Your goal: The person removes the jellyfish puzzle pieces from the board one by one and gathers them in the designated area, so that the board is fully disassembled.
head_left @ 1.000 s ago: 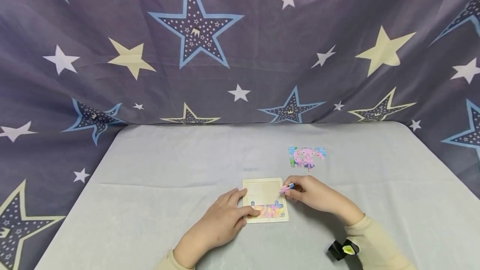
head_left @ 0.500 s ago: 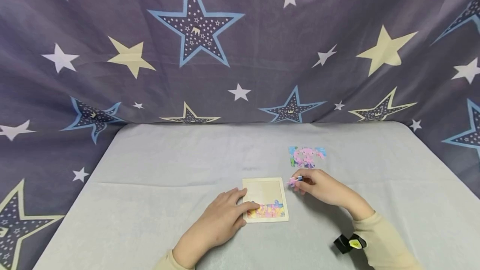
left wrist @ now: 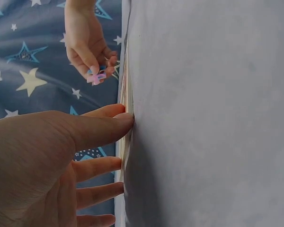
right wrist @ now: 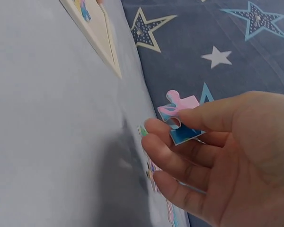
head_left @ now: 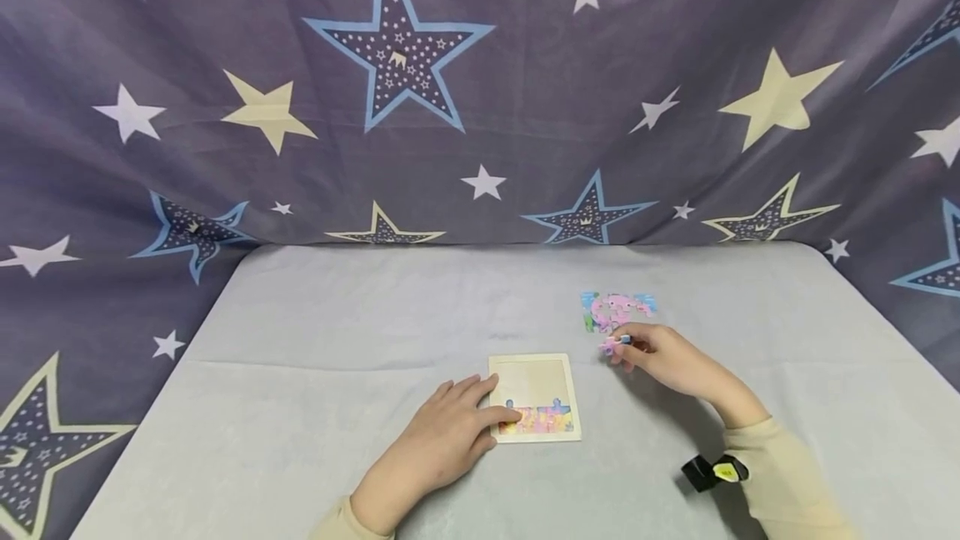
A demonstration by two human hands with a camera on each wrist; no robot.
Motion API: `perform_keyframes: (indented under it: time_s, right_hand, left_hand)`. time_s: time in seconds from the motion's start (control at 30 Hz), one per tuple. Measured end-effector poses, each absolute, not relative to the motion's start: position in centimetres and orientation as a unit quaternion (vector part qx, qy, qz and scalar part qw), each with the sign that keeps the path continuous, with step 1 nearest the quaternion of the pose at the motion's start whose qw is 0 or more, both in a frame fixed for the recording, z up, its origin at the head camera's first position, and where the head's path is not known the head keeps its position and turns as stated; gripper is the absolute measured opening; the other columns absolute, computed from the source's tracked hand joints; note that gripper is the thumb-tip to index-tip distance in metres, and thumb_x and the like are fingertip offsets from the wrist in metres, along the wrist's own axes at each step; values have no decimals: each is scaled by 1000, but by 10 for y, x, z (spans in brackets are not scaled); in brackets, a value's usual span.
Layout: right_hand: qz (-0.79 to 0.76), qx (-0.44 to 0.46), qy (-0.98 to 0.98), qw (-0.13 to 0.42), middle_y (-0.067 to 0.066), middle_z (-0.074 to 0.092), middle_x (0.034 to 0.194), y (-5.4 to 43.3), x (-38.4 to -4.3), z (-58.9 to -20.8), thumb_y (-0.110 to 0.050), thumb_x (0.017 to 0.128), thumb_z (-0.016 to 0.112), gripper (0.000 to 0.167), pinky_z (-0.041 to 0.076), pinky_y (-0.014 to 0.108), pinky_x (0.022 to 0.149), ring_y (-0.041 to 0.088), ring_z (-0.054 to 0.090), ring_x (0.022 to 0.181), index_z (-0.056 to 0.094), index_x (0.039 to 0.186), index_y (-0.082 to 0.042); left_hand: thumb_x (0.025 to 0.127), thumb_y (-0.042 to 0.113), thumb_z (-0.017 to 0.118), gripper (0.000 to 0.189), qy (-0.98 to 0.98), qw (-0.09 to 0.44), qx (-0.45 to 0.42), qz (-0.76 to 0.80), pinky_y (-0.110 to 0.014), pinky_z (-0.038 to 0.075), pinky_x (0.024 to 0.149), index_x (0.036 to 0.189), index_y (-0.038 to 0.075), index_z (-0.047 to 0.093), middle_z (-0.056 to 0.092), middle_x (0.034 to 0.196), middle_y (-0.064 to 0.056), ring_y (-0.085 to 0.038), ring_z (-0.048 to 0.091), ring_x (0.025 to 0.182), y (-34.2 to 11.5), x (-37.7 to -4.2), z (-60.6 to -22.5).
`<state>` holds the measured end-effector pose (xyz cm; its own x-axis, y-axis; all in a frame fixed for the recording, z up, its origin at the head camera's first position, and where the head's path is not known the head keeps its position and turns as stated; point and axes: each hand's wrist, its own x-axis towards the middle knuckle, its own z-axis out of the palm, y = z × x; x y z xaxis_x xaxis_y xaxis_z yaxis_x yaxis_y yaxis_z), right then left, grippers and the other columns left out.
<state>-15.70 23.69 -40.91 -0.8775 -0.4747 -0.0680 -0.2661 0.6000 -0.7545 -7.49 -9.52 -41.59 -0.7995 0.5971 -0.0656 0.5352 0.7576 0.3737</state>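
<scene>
My right hand [head_left: 671, 361] pinches a pink and blue jigsaw piece [right wrist: 182, 103] between thumb and fingers, above the cloth. Just beyond it lies a patch of pink, blue and green jigsaw pieces [head_left: 600, 317], its near edge partly covered by the fingertips. My left hand [head_left: 446, 440] rests on the left side of a pale puzzle tray [head_left: 572, 382], fingers spread. Its index finger or thumb reaches over the row of pieces [head_left: 543, 421] fitted along the tray's near side. In the left wrist view the tray shows only as a thin edge-on strip.
A grey cloth [head_left: 315, 315] covers the table. Behind it hangs a dark curtain with stars [head_left: 517, 107]. A small black device with a yellow label [head_left: 712, 472] sits at the right sleeve.
My right hand has moved from the tray's right edge away to the back right with the jigsaw piece, close to the loose patch. The left hand has stayed on the tray.
</scene>
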Motion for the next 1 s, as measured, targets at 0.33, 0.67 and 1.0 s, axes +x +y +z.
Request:
perform_keyframes:
  time_s: [0.33, 0.67, 1.0]
  right_hand:
    - [-379, -151, 910, 75, 6, 67, 80, 252, -165, -407, -14, 100, 60, 24, 49, 28, 61, 19, 62, 73, 67, 111, 7]
    - [-370, -117, 920, 44, 7, 67, 79, 272, -175, -411, -13, 96, 65, 27, 47, 26, 58, 19, 61, 69, 66, 113, 9]
    - [-424, -94, 901, 19, 16, 70, 84, 294, -178, -417, 2, 93, 65, 20, 57, 28, 61, 15, 67, 67, 63, 111, 11]
  left_hand:
    - [94, 21, 67, 36, 936, 97, 295, 169, -60, 35, 108, 129, 32, 66, 44, 151, -12, -36, 42, 137, -95, -75, -416]
    - [94, 21, 68, 36, 937, 91, 294, 166, -60, 35, 108, 128, 32, 67, 45, 150, -12, -37, 42, 136, -95, -76, -415]
    - [94, 20, 68, 37, 937, 90, 296, 163, -60, 36, 107, 128, 32, 67, 45, 150, -12, -37, 43, 136, -95, -75, -417]
